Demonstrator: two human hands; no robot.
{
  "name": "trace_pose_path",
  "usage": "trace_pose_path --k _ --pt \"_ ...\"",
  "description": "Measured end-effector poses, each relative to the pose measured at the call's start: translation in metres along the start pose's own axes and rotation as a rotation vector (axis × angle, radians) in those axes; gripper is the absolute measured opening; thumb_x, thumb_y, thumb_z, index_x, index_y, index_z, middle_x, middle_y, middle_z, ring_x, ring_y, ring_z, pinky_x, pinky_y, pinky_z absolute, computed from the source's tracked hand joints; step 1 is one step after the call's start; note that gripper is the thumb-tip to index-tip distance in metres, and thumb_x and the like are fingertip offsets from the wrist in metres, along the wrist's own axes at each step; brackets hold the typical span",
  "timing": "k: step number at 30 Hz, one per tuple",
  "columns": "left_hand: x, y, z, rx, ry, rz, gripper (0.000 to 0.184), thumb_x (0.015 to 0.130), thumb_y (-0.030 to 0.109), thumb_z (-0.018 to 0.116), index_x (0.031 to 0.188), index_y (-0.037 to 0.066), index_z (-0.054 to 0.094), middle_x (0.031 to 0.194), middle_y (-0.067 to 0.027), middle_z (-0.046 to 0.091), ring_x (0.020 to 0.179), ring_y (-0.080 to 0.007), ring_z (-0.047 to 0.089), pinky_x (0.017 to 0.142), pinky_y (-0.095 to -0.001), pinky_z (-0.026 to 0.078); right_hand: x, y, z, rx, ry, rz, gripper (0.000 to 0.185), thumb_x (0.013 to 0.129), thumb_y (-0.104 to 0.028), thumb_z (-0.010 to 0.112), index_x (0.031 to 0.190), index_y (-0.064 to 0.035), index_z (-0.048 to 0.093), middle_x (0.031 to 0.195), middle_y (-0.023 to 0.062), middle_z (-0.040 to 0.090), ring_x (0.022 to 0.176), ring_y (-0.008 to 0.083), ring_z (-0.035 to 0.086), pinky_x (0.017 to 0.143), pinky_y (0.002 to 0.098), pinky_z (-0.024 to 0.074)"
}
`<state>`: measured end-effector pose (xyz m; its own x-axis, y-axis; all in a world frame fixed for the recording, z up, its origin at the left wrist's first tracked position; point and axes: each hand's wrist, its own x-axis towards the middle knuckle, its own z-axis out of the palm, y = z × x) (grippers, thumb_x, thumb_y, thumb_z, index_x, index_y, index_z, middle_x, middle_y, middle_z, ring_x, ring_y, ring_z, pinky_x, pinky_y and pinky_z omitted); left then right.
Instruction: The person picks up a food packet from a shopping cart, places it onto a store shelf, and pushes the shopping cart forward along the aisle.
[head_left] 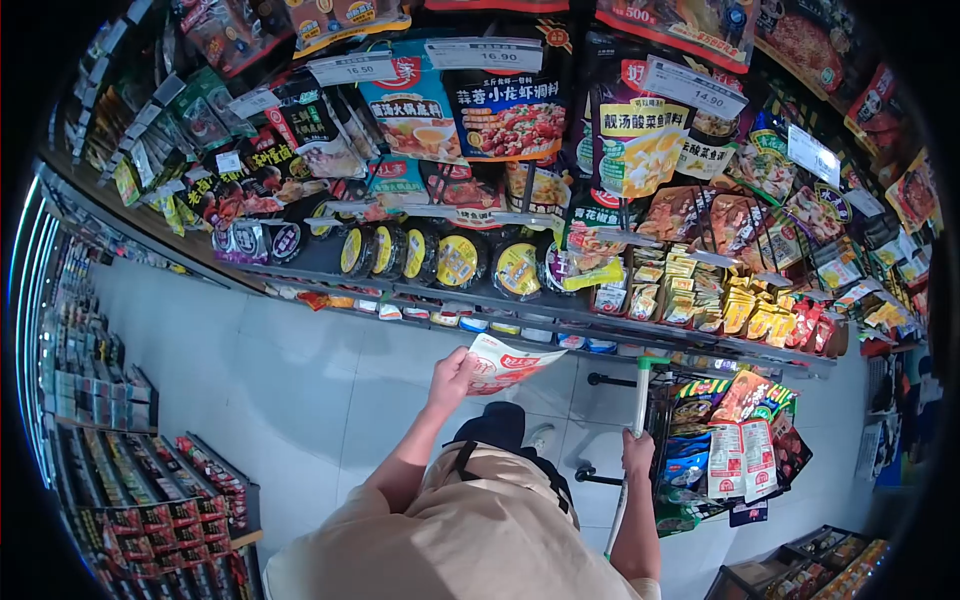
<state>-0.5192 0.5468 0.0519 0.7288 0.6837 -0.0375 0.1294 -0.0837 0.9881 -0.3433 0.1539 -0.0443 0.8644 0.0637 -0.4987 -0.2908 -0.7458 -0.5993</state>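
Note:
My left hand point(452, 380) is closed on the edge of a white and red food packet point(508, 365), held out in front of the shelf. The packet is tilted, and my thumb lies on its face. My right hand point(637, 453) is wrapped round the pale handle bar point(641, 400) of a shopping cart, which has green end pieces. Beside this hand, the cart is filled with several bagged foods, among them two white and red packets point(742, 460) with printed text and a blue bag point(686, 466).
A long shelf point(400, 285) crosses ahead, with hanging seasoning pouches point(510, 115), round yellow-lidded tubs point(457, 260) and small sachets point(680, 285). Price tags stick out from it. A stocked rack point(155, 535) stands at lower left, another display point(810, 565) at lower right. Tiled floor point(290, 385) lies between.

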Motion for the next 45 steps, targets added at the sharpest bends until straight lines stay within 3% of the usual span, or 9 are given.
trace_pose_path --k 4,8,13,16,23,31,36,43,45 --pt "0.023 -0.001 -0.013 -0.044 -0.068 0.008 0.03 0.104 0.022 0.053 0.083 0.0 0.052 0.068 0.0002 0.052 0.069 -0.0042 0.041 0.059 -0.0262 0.04 -0.011 0.008 0.042 -0.082 0.081 -0.129 0.032 0.089 -0.026 0.064 0.073 0.0002 0.056 0.053 0.0079 0.057 0.043 0.0185 0.059 0.042 0.0361 0.0462" --pt "0.052 -0.003 -0.035 -0.077 -0.107 0.031 0.031 0.103 0.021 0.054 0.081 0.0 0.05 0.066 0.0001 0.05 0.068 -0.0041 0.04 0.057 -0.0267 0.039 -0.036 -0.01 0.072 -0.126 0.073 -0.046 0.033 0.086 -0.028 0.066 0.075 0.0024 0.059 0.054 0.0099 0.058 0.045 0.02 0.061 0.046 0.0366 0.0482" --pt "0.081 -0.024 -0.08 -0.053 -0.16 0.05 0.031 0.103 0.023 0.054 0.082 0.0 0.051 0.065 -0.0018 0.049 0.066 -0.0055 0.04 0.057 -0.0275 0.039 -0.066 -0.036 0.109 -0.159 0.129 -0.11 0.031 0.083 -0.024 0.068 0.081 0.0052 0.06 0.062 0.0197 0.06 0.061 0.0265 0.066 0.064 0.0412 0.0507" --pt "0.096 -0.032 -0.112 -0.078 -0.18 0.034 0.031 0.103 0.024 0.053 0.084 0.0 0.052 0.065 -0.0048 0.05 0.065 -0.0081 0.041 0.057 -0.0298 0.04 -0.081 -0.054 0.131 -0.125 0.107 -0.096 0.028 0.082 -0.022 0.069 0.078 0.0044 0.059 0.06 0.0161 0.058 0.056 0.02 0.061 0.06 0.038 0.049" --pt "0.114 -0.038 -0.176 0.111 -0.251 -0.005 0.029 0.102 0.025 0.054 0.089 0.0 0.058 0.071 -0.0056 0.059 0.069 -0.0067 0.048 0.063 -0.0287 0.044 -0.107 -0.075 0.177 -0.094 0.093 -0.126 0.028 0.082 -0.02 0.069 0.076 0.0048 0.058 0.058 0.0145 0.057 0.055 0.0179 0.057 0.058 0.0379 0.0481" --pt "0.105 -0.051 -0.223 0.034 -0.18 -0.009 0.027 0.103 0.023 0.053 0.092 -0.001 0.057 0.074 -0.0092 0.06 0.071 -0.0088 0.048 0.067 -0.0294 0.045 -0.141 -0.11 0.223 -0.154 0.086 -0.143 0.031 0.083 -0.025 0.068 0.081 0.0052 0.06 0.064 0.0203 0.061 0.061 0.0308 0.066 0.062 0.0408 0.05" --pt "0.083 -0.048 -0.268 -0.063 -0.069 -0.048 0.029 0.104 0.024 0.052 0.092 -0.001 0.059 0.076 0.0008 0.057 0.074 -0.0055 0.046 0.067 -0.0257 0.043 -0.158 -0.122 0.248 -0.153 0.058 -0.169 0.033 0.083 -0.027 0.068 0.084 0.0054 0.062 0.066 0.0216 0.062 0.064 0.0334 0.068 0.063 0.0424 0.0505" --pt "0.05 -0.05 -0.349 -0.174 0.113 -0.081 0.024 0.104 0.02 0.053 0.092 0.002 0.062 0.083 0.0028 0.063 0.077 -0.0029 0.052 0.07 -0.0225 0.045 -0.169 -0.123 0.293 -0.008 -0.007 -0.182 0.028 0.085 -0.024 0.066 0.08 0.0029 0.06 0.054 0.0121 0.057 0.045 0.0225 0.061 0.046 0.0384 0.0464" --pt "0.043 -0.049 -0.368 -0.13 0.171 -0.07 0.026 0.104 0.022 0.053 0.089 0.002 0.06 0.081 0.0021 0.06 0.075 -0.0039 0.05 0.069 -0.024 0.045 -0.176 -0.138 0.297 -0.03 -0.086 -0.041 0.031 0.084 -0.024 0.066 0.086 0.0067 0.063 0.072 0.0267 0.065 0.079 0.0428 0.069 0.069 0.0453 0.051"
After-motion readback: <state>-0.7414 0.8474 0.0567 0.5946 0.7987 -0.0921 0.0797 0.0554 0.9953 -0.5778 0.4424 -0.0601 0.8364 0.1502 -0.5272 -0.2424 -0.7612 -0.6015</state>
